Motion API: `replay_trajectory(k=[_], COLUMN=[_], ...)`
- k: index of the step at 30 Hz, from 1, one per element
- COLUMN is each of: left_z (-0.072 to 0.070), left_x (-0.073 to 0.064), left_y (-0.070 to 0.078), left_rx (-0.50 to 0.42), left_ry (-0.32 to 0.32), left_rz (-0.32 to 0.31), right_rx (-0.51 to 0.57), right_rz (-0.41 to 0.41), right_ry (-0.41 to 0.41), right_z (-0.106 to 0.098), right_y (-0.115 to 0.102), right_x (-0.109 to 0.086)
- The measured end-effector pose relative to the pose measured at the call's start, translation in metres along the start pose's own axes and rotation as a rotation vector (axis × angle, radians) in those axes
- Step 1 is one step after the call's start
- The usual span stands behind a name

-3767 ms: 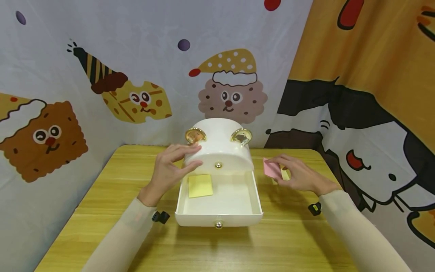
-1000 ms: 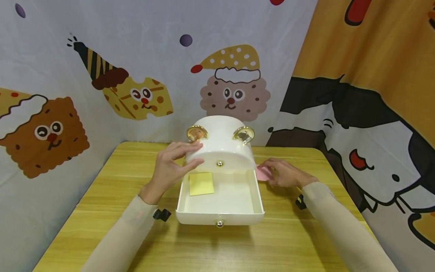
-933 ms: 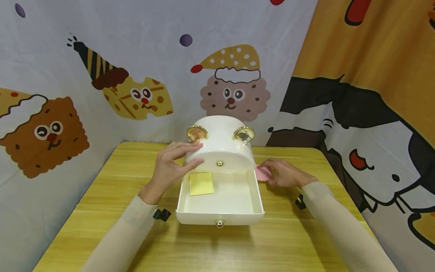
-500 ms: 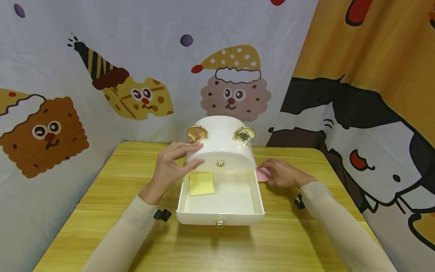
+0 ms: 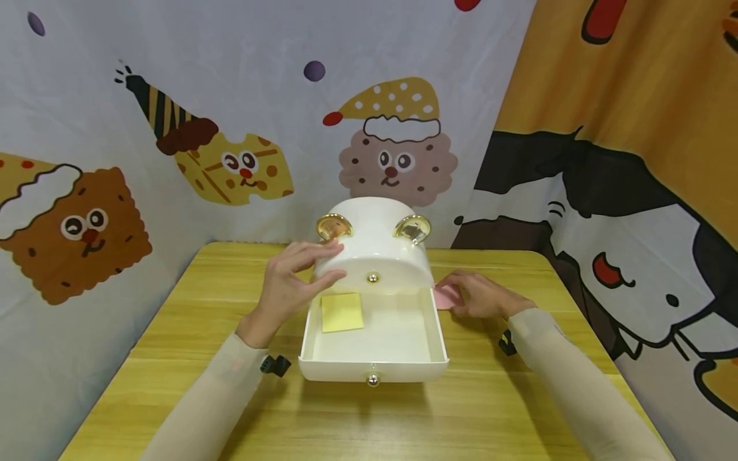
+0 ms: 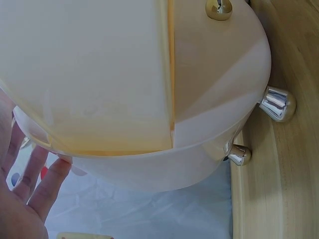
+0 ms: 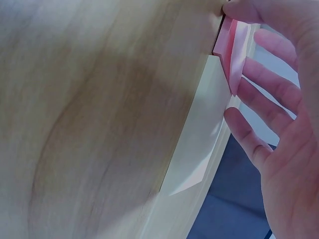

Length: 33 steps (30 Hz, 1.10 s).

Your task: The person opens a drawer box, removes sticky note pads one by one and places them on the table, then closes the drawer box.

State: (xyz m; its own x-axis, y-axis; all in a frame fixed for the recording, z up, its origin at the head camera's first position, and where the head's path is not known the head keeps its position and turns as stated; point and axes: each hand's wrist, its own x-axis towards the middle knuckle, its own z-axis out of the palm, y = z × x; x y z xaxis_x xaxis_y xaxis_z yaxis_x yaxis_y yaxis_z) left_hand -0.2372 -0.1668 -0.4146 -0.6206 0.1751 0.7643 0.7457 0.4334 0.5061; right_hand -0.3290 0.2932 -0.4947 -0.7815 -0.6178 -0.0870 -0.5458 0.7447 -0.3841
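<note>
A white bear-shaped drawer box [image 5: 375, 246] with gold ears stands on the table. Its lower drawer [image 5: 398, 372] is pulled out and holds a yellow sticky note pad [image 5: 342, 312] at the back left. My left hand [image 5: 282, 288] rests against the box's left side, fingers and thumb fairly straight. In the left wrist view the fingertips [image 6: 59, 167] touch the shell. On the right, my right hand [image 5: 481, 294] pinches a pink sticky note pad [image 5: 446, 296] beside the box. A pale yellow pad [image 7: 197, 124] lies near the fingers in the right wrist view, hidden in the head view.
The wooden table [image 5: 190, 333] stretches around the box. Patterned cartoon curtains [image 5: 259, 77] hang right behind the table's back edge and along the right side. A gold knob [image 5: 373, 380] sticks out from the drawer front.
Since the earliest frame, my right hand has moved left with the pink pad, which now lies close against the box. The left hand and drawer stay put; the last second shows almost no motion.
</note>
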Motion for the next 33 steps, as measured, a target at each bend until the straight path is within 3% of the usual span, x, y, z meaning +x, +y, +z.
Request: replay_trajectory(k=[13,25,28,33], left_z=[0.0,0.0,0.0,0.001], left_x=[-0.001,-0.002,-0.002,0.0], left_y=[0.001,0.0,0.0,0.0], left_rx=[-0.023,-0.034,-0.034,-0.029], left_ry=[-0.005,-0.001,0.003,0.009], left_rz=[-0.012,-0.004,0.003,0.013], right_rx=[0.047,0.024,0.062,0.151], right_rz=[0.007,0.005,-0.015,-0.15], right_ry=[0.004,0.024,0.063,0.165], right_z=[0.001,-0.001,-0.005,-0.004], right_y=[0.0,-0.007,-0.006,0.016], right_x=[-0.004,-0.005,-0.007,-0.011])
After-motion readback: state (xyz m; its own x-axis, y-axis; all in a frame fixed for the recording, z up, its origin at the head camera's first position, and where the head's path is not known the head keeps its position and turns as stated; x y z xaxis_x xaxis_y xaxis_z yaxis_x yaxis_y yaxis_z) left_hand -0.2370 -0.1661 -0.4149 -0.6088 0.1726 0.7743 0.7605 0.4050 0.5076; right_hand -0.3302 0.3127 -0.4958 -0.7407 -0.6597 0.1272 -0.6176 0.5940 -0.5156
